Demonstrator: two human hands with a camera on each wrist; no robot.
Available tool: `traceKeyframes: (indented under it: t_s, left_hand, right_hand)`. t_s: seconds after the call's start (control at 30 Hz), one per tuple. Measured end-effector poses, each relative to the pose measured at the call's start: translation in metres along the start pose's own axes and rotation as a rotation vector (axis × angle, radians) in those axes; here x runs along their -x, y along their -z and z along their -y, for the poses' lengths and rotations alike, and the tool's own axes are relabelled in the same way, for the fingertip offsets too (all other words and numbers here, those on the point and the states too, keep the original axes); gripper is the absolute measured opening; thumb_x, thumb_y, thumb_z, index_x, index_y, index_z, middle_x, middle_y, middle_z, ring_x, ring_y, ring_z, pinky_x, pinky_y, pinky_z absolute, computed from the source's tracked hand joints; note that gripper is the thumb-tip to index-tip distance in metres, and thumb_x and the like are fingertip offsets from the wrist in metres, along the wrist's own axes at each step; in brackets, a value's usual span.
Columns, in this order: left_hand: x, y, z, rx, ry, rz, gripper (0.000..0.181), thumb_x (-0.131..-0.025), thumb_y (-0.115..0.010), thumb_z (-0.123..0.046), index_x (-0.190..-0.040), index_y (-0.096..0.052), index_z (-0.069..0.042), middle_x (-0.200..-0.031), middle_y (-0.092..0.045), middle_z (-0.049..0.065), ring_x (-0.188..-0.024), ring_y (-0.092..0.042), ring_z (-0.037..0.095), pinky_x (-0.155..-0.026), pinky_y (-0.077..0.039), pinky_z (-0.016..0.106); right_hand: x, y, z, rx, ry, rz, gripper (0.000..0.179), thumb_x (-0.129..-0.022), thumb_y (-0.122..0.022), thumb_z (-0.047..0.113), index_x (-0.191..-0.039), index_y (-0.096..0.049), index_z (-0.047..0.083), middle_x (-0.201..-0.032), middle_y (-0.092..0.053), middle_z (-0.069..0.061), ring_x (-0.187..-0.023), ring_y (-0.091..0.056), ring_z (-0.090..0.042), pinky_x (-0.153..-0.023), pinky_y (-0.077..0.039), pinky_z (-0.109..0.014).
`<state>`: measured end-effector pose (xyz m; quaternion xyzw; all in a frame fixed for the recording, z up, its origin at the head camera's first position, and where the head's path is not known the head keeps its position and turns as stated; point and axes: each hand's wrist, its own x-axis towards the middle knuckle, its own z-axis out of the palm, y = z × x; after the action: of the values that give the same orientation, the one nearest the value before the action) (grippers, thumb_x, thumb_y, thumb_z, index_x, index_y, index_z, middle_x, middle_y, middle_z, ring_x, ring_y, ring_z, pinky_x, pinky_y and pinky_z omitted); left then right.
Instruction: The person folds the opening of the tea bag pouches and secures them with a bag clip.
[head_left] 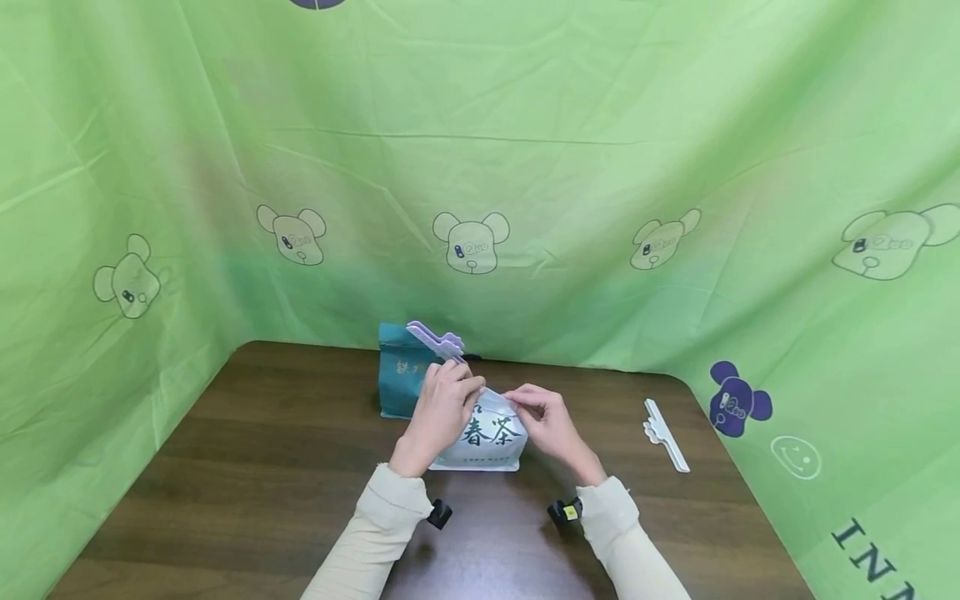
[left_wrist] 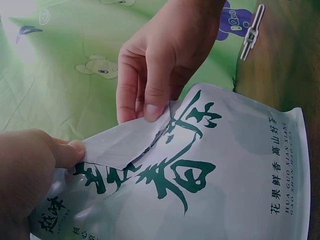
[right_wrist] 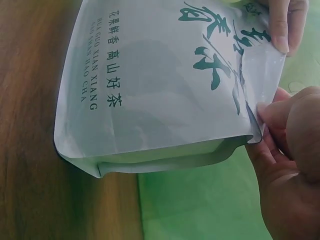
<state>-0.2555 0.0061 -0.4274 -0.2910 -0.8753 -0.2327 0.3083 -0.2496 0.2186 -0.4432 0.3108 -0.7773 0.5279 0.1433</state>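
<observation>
A white tea bag (head_left: 480, 457) with green lettering stands on the table in front of me. Its top is folded over into a flap (left_wrist: 131, 142), creased across the lettering. My left hand (head_left: 442, 404) pinches one end of this flap between thumb and fingers. At the other end, my right hand (head_left: 553, 427) pinches the fold, its thumb lying on the front side in the right wrist view. The bag's pleated side (right_wrist: 170, 159) also shows there. Behind the left hand, a purple bag clip (head_left: 435, 340) slants across the top of a teal bag (head_left: 397, 375).
On the right of the brown wooden table (head_left: 300, 483) lies a white bag clip (head_left: 666, 435). A green cloth (head_left: 480, 167) printed with bear heads hangs around the table's back and sides. The teal bag stands close behind the white one.
</observation>
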Motion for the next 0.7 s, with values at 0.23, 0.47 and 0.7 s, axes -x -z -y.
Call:
traceKeyframes:
  t_s: [0.23,0.47,0.7]
  left_hand:
    - [-0.0003,0.0007,-0.0008,0.011,0.004,0.009,0.009,-0.095,-0.073,-0.015,-0.100,-0.081,-0.012,-0.083,-0.063,-0.003,-0.083,-0.052,0.016,-0.077,-0.038,0.033]
    - [-0.0011,-0.0001,0.0006,0.011,0.003,0.013,0.009,-0.094,-0.074,-0.016,-0.099,-0.081,-0.014,-0.081,-0.062,-0.004,-0.082,-0.051,0.015,-0.077,-0.037,0.033]
    - [-0.0013,0.0009,0.0004,0.000,-0.003,0.013,0.009,-0.094,-0.074,-0.016,-0.099,-0.081,-0.013,-0.080,-0.061,-0.003,-0.081,-0.052,0.016,-0.077,-0.037,0.033]
  right_hand:
    - [0.0034,0.0018,-0.0009,0.028,0.005,0.017,0.029,-0.087,-0.055,-0.025,-0.104,-0.074,-0.012,-0.097,-0.072,-0.022,-0.090,-0.070,-0.027,-0.080,-0.057,-0.025]
    - [0.0067,0.0037,-0.0013,0.032,0.025,0.033,0.033,-0.086,-0.051,-0.028,-0.107,-0.072,-0.014,-0.100,-0.071,-0.024,-0.090,-0.068,-0.029,-0.076,-0.057,-0.027]
    - [0.0077,0.0039,0.0007,0.052,0.024,0.043,0.037,-0.085,-0.049,-0.029,-0.108,-0.072,-0.013,-0.101,-0.071,-0.023,-0.088,-0.067,-0.035,-0.070,-0.056,-0.029]
